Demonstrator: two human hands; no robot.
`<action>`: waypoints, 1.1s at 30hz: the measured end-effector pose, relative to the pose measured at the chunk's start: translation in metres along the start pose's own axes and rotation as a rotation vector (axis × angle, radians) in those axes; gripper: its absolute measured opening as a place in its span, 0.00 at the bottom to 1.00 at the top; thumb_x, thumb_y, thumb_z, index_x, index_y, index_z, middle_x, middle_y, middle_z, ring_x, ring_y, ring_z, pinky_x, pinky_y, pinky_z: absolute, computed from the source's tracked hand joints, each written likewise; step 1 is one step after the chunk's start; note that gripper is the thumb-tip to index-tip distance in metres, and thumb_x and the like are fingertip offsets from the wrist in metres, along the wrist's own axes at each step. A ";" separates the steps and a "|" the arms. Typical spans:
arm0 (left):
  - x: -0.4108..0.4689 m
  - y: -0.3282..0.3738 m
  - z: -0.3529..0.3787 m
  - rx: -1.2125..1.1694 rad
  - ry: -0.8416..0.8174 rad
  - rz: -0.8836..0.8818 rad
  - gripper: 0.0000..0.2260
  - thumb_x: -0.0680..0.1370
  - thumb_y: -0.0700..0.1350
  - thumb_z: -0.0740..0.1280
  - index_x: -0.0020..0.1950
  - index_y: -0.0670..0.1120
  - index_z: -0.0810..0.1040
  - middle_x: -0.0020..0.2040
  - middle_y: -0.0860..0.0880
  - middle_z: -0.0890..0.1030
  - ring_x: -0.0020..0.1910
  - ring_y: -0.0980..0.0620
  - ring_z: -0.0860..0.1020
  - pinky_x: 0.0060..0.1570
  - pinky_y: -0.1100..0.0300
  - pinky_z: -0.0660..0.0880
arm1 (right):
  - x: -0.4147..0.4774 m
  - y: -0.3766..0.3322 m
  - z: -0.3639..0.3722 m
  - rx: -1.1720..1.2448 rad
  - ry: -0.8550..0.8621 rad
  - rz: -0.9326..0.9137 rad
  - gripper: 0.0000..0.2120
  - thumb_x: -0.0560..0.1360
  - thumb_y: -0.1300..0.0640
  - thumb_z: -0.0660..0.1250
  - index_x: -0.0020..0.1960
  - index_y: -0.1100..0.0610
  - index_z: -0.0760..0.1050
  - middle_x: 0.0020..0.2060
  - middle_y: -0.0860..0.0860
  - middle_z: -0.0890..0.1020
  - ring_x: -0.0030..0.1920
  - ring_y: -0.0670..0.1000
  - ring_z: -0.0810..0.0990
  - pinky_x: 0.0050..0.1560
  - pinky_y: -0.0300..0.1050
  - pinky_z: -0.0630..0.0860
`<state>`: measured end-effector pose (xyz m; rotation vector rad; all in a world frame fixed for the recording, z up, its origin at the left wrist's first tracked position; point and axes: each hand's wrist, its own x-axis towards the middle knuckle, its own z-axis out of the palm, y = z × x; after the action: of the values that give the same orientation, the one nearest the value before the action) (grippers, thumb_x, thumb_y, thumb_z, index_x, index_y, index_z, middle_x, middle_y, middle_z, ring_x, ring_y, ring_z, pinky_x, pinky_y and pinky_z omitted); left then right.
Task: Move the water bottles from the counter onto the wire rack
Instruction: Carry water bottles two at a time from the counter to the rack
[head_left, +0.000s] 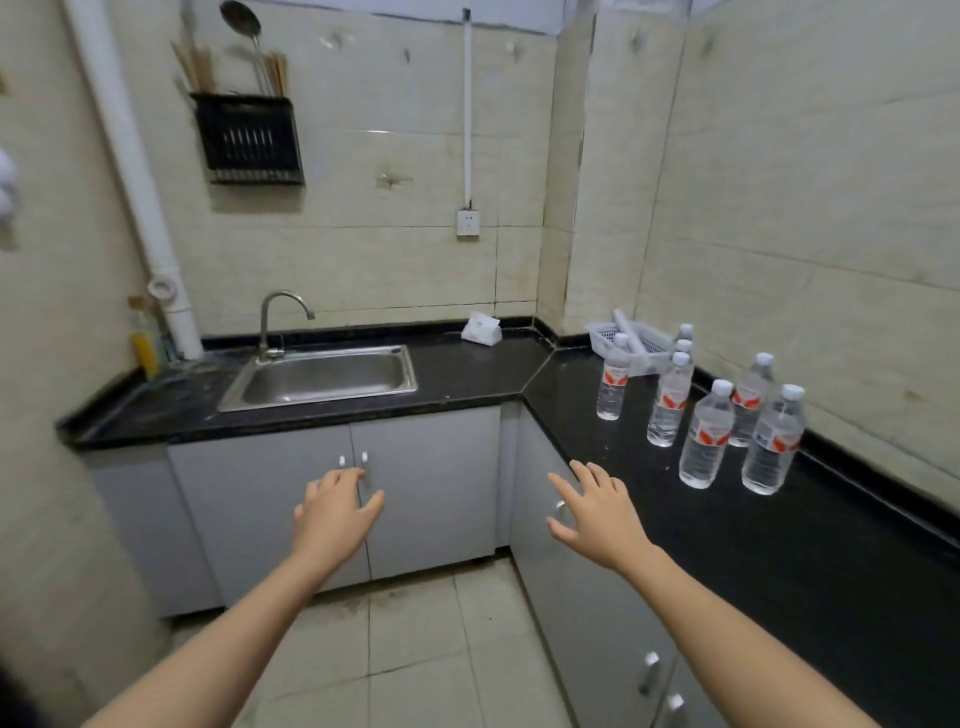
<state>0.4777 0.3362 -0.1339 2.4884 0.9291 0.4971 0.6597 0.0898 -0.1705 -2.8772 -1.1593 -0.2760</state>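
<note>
My left hand (335, 501) and right hand (597, 512) are both spread wide and hold nothing, hovering before the cabinet doors (431, 467). The water bottles (706, 436) stand upright in a loose cluster on the black tabletop (779, 561), ahead and to the right of my right hand. That hand is much the nearer, so I judge it should reach first.
</note>
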 end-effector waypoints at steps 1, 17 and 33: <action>0.016 0.005 0.003 -0.001 0.002 -0.007 0.20 0.77 0.52 0.61 0.66 0.46 0.69 0.69 0.45 0.69 0.68 0.44 0.65 0.63 0.49 0.63 | 0.019 0.005 0.002 0.003 -0.013 -0.010 0.30 0.76 0.40 0.53 0.75 0.49 0.52 0.75 0.56 0.55 0.75 0.57 0.51 0.71 0.54 0.55; 0.251 -0.038 0.077 -0.071 0.026 -0.157 0.17 0.76 0.48 0.64 0.63 0.43 0.73 0.66 0.42 0.73 0.65 0.41 0.68 0.61 0.49 0.65 | 0.275 0.000 0.071 -0.016 -0.133 -0.124 0.30 0.77 0.41 0.53 0.75 0.51 0.53 0.76 0.57 0.52 0.75 0.55 0.49 0.71 0.50 0.53; 0.463 0.068 0.247 -0.216 -0.537 0.289 0.18 0.77 0.48 0.62 0.64 0.42 0.71 0.66 0.41 0.73 0.65 0.41 0.68 0.64 0.49 0.66 | 0.314 0.074 0.097 0.031 -0.219 0.685 0.28 0.76 0.43 0.55 0.74 0.49 0.55 0.76 0.55 0.52 0.75 0.56 0.52 0.71 0.52 0.57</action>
<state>0.9576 0.5384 -0.2250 2.3764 0.2936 -0.0010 0.9478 0.2608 -0.2081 -3.1043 -0.1286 0.0826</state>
